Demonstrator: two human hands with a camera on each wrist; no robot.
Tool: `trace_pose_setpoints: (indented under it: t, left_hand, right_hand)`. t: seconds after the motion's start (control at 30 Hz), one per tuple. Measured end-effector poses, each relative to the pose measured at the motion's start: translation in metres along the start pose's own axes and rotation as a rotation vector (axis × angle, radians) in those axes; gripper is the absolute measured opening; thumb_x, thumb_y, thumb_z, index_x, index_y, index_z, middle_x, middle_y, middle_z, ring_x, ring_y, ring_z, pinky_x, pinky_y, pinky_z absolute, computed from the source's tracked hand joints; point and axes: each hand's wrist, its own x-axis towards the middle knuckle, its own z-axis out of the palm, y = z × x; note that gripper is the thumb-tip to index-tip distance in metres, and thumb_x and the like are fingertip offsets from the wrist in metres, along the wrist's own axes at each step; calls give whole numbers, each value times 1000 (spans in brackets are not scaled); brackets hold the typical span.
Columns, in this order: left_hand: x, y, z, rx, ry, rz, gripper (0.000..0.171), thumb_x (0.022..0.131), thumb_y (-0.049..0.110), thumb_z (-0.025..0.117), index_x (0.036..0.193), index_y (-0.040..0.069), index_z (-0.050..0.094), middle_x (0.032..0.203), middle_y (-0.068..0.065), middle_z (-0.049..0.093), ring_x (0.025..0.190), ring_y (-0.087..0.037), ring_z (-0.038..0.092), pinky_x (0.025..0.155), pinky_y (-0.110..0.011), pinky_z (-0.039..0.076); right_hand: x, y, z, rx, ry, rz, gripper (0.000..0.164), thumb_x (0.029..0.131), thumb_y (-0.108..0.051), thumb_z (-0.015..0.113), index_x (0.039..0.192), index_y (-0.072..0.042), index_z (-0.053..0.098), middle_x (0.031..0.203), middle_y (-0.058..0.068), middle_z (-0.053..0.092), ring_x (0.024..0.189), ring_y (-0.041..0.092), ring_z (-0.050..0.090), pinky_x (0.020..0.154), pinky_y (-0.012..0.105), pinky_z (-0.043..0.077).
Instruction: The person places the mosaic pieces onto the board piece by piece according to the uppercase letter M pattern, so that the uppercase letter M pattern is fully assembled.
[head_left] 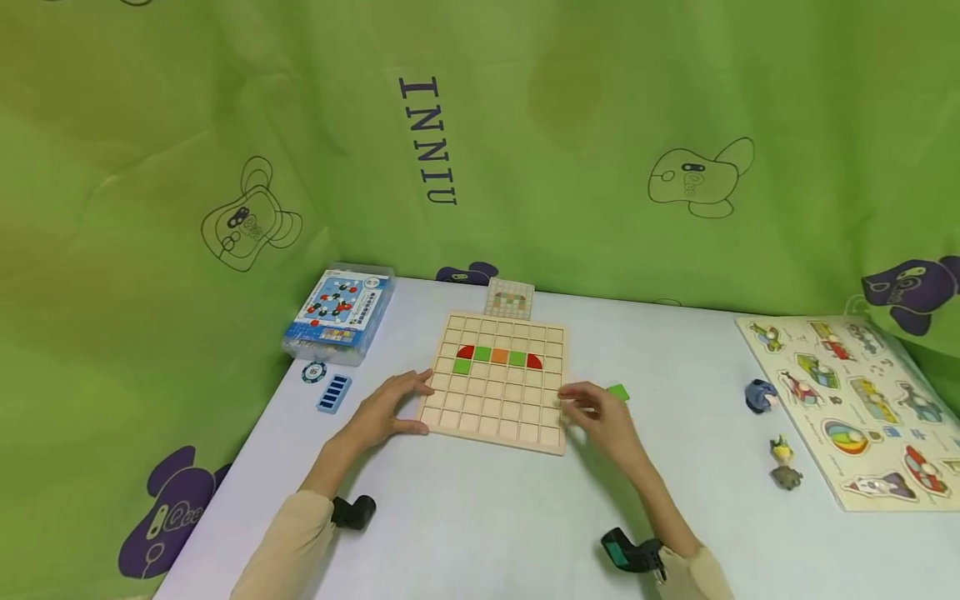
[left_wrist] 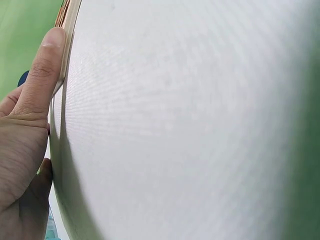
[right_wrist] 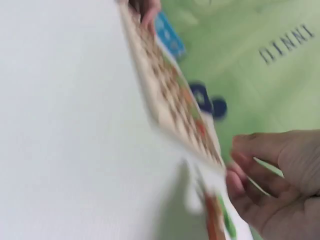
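A wooden grid board lies on the table. Across its upper part runs a row of red rounded, green and orange pieces, with one green square below the row's left end. My left hand spreads along the board's left edge; its straight thumb touches the side near the front corner. At the right edge is my right hand, fingers loosely bent, fingertips close to the board and no piece visible between them. Beside it a green piece shows, partly hidden behind the hand.
Behind the board stands a pattern card. At left are a boxed molecule set, a round token and a blue piece. Small figures and a picture puzzle board lie at right. Green cloth hangs behind.
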Motion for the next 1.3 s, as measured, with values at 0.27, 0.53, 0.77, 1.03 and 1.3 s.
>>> trace_pose_setpoints:
  t: [0.27,0.53,0.77,1.03,1.3]
  left_hand:
    - [0,0,-2,18,6,1,57,68,22,83,119,11,61,150,-5,40,138,-35,32,112,-54,27]
    - [0,-1,0,20,-7,-1,57,69,25,82,120,12,60,150,-5,39,138,-35,32,112,-55,28]
    - [-2,-1,0,15,-1,-6,56,69,23,83,119,11,60,150,-5,40,138,-35,32,112,-54,28]
    - [-3,-2,1,23,-6,-18,56,70,26,82,120,12,60,150,-5,39,138,-35,31,111,-55,29]
    - [-1,-1,1,12,3,-7,57,70,26,82,121,12,61,150,-5,39,138,-35,31,112,-55,28]
  right_hand:
    - [-57,21,-41,-405,242,-2,45,72,-1,82,111,7,62,102,21,66,86,33,62,71,44,54]
    - [-56,23,-44,-342,288,97,25,75,4,78,99,2,69,84,14,69,72,22,64,59,11,48]
    - [-45,16,-51,-93,179,263,31,83,2,72,112,5,64,111,24,66,87,21,71,68,8,51]
    - [-28,15,-31,237,105,214,35,84,9,67,117,14,58,119,32,59,85,2,66,76,14,54]
    - [-9,16,-10,249,32,134,35,82,8,69,116,9,59,118,27,60,86,11,68,75,15,55]
